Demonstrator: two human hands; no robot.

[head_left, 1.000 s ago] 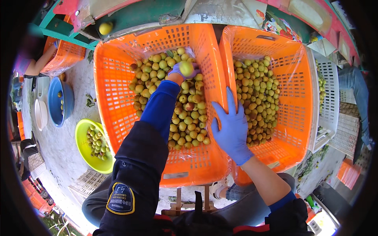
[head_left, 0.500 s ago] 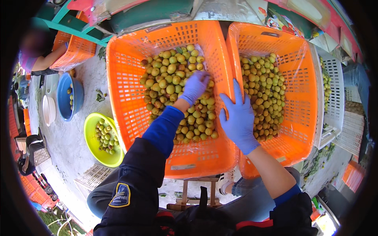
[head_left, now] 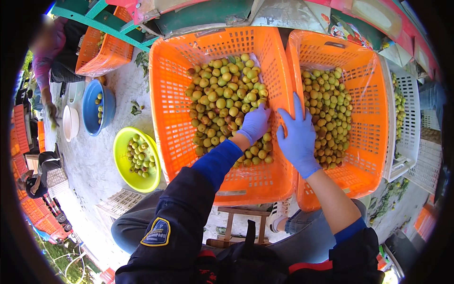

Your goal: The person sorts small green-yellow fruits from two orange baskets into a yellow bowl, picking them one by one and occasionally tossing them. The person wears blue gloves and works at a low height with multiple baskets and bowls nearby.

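Note:
Two orange perforated crates, a left crate (head_left: 168, 118) and a right crate (head_left: 366, 128), stand side by side before me, lined with clear plastic. Small round yellow-green fruits with brown patches, probably jujubes (head_left: 222, 94), fill the bottom of the left one, and similar jujubes (head_left: 326, 113) lie in the other. My left hand (head_left: 255, 124), in a purple-blue glove, reaches down among the left crate's fruits near its right wall. Its fingers are curled, and anything inside them is hidden. Fingers spread, my gloved right hand (head_left: 299, 137) rests over the adjoining crate rims, holding nothing.
To the left are a yellow-green bowl (head_left: 124, 175) of fruits, a blue basin (head_left: 86, 106) and a white basin (head_left: 71, 124). A co-worker (head_left: 49, 57) is beside another orange crate (head_left: 106, 54). A white crate (head_left: 407, 118) stands at right; a wooden stool (head_left: 243, 213) is below.
My left hand has moved nearer to me and toward the left crate's right wall, its fingers curling. My right hand stays at the rims. The co-worker's arm has left the far crate and reaches down.

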